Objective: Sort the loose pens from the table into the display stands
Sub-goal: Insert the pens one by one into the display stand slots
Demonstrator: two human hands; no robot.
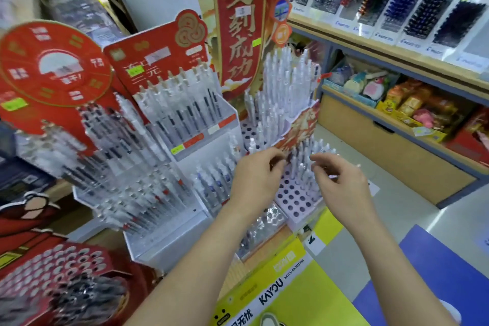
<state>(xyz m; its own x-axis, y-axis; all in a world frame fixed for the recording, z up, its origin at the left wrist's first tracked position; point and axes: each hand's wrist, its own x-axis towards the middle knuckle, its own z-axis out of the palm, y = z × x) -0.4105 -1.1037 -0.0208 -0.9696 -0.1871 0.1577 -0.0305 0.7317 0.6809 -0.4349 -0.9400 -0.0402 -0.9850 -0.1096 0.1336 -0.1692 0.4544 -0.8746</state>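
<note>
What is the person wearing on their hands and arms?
Nothing that shows. The left hand and right hand have no gloves, rings or bands. The left forearm and right forearm carry no sleeve or watch down to the frame edge.

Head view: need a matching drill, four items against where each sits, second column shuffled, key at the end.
Things
1. tall red banner with gold characters
2. pale pink pen stand with round holes
3. yellow KAYOU cardboard box
4. soft plush toys

Places
A. bottom edge, between the forearms
B. on the wooden shelf unit, right
C. top centre
D. just below the left hand and right hand

Pairs: 1-C, 2-D, 3-A, 4-B
</note>
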